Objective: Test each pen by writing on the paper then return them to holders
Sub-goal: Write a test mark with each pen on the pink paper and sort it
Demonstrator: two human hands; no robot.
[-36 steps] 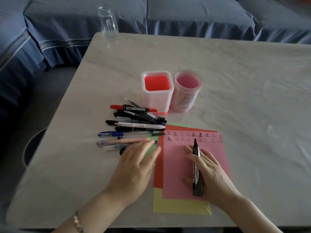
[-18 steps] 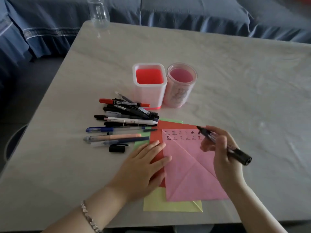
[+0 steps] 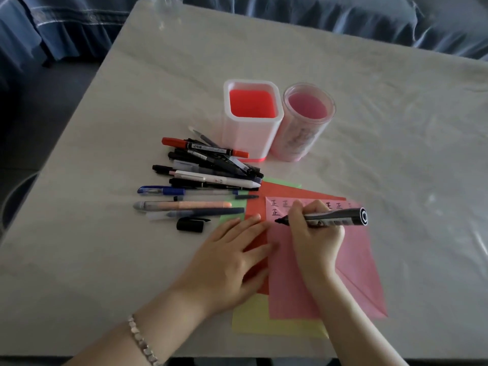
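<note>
Pale marbled table (image 3: pixel 132 114) fills the view, with a blue sofa (image 3: pixel 317 11) behind it. Near the front edge lies a stack of coloured sheets: pink paper (image 3: pixel 364 273) on top, red paper (image 3: pixel 256 207) and yellow paper (image 3: pixel 253 318) showing beneath. The right hand (image 3: pixel 317 239) grips a black marker (image 3: pixel 332 216), fingers curled round the barrel, with the tip down at the second row of written characters near the pink sheet's top. The left hand (image 3: pixel 232 262) lies flat, fingers straight, pressing the red sheet at the pink sheet's left edge. A black cap (image 3: pixel 190 224) lies just left of its fingertips. Beyond it is a loose pile of pens (image 3: pixel 211 175), and behind that stand a square holder (image 3: pixel 252 120) and a round holder (image 3: pixel 303 128), side by side.
</note>
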